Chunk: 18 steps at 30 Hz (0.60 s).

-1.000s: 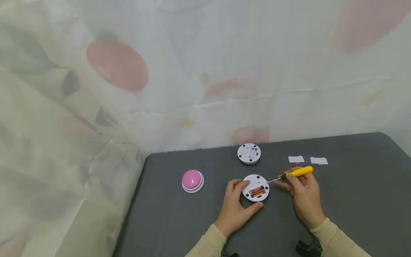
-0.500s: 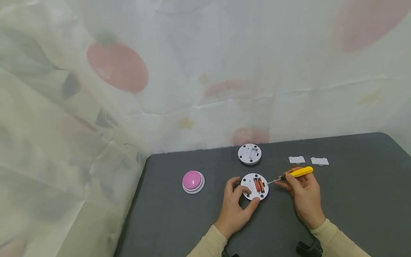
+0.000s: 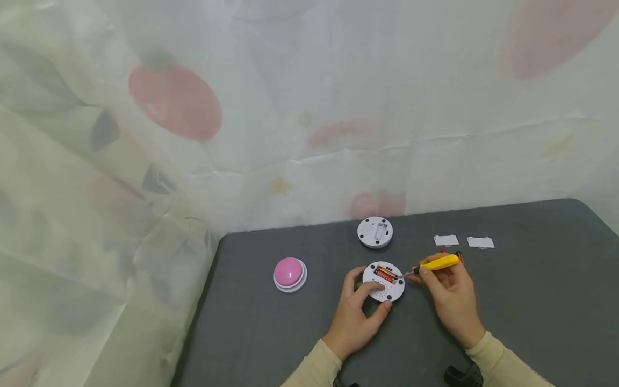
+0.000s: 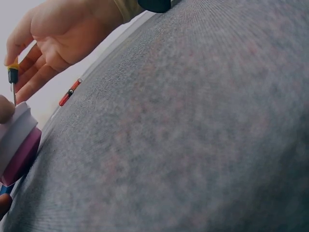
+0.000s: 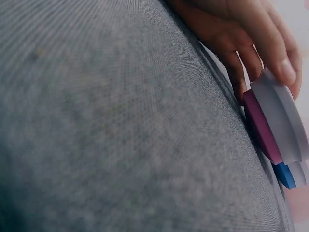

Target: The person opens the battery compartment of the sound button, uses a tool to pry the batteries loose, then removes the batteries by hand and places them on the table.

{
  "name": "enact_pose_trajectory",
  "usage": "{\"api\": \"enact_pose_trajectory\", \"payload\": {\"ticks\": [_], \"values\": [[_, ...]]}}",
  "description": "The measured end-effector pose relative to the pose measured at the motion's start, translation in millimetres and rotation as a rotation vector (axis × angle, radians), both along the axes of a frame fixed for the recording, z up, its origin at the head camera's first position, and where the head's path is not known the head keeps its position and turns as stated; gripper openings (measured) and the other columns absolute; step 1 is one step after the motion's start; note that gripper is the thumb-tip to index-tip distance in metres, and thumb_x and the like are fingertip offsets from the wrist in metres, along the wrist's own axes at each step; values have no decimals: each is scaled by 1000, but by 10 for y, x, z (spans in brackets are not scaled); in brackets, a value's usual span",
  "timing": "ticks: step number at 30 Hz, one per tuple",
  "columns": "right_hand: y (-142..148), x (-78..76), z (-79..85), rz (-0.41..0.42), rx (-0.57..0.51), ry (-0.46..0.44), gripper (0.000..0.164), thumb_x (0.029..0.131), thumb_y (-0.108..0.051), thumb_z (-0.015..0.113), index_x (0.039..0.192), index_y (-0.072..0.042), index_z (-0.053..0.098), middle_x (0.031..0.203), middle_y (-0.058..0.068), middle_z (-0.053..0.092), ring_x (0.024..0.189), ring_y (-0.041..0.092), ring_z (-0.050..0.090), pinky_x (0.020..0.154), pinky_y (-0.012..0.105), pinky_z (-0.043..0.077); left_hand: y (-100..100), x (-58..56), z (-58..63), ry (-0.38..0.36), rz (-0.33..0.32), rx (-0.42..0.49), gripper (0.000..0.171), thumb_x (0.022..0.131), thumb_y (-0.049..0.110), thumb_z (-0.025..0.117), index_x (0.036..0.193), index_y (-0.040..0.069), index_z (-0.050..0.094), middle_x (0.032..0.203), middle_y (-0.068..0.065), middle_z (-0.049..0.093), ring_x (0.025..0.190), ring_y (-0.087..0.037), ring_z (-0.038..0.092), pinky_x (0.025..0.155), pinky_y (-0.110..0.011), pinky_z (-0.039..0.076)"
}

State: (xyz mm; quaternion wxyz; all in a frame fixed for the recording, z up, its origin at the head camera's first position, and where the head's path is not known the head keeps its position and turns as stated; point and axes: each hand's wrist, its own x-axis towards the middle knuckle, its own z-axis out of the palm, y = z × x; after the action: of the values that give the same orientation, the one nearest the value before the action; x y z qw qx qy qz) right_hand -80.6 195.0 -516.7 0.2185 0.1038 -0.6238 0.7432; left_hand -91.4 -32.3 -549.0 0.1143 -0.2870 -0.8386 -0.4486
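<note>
A round white buzzer button [image 3: 369, 275] lies underside up, its pink dome against the table in the right wrist view. My left hand [image 3: 355, 317] grips it by the edge, one finger across the speaker holes and the thumb at the near rim. Two red batteries [image 3: 385, 275] sit in its uncovered compartment. In my right hand [image 3: 454, 301] is a yellow-handled screwdriver [image 3: 442, 262], pinched between thumb and fingers. Its tip reaches the right end of the batteries; whether it touches them I cannot tell.
A second upturned buzzer [image 3: 368, 230] with a bare battery compartment stands behind; its dome [image 5: 284, 175] is blue. Two white covers [image 3: 446, 240] lie at the back right. A pink-domed buzzer [image 3: 288, 271] is at left. Loose red batteries [image 4: 71, 92] lie beyond my right hand.
The gripped buzzer has been turned counterclockwise, so its batteries went from the near side to the far side. My right hand has shifted left, bringing the screwdriver tip to the batteries.
</note>
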Motion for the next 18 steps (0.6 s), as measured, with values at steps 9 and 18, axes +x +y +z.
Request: {"api": "enact_pose_trajectory", "payload": {"ticks": [9, 18], "values": [[-62, 30, 34, -54, 92, -30, 27, 100, 22, 60, 126, 17, 53, 115, 28, 55, 106, 23, 72, 84, 34, 63, -2, -6, 7, -14, -16, 15, 28, 99, 27, 85, 123, 20, 75, 155, -12, 44, 135, -20, 59, 111, -34, 52], [-25, 29, 46, -77, 38, -175, 24, 105, 14, 61, 124, 19, 47, 113, 31, 54, 104, 23, 72, 86, 35, 63, 25, -21, 21, 4, -19, 32, 25, 99, 26, 85, 121, 17, 77, 156, -14, 49, 135, -20, 60, 110, -35, 52]]}}
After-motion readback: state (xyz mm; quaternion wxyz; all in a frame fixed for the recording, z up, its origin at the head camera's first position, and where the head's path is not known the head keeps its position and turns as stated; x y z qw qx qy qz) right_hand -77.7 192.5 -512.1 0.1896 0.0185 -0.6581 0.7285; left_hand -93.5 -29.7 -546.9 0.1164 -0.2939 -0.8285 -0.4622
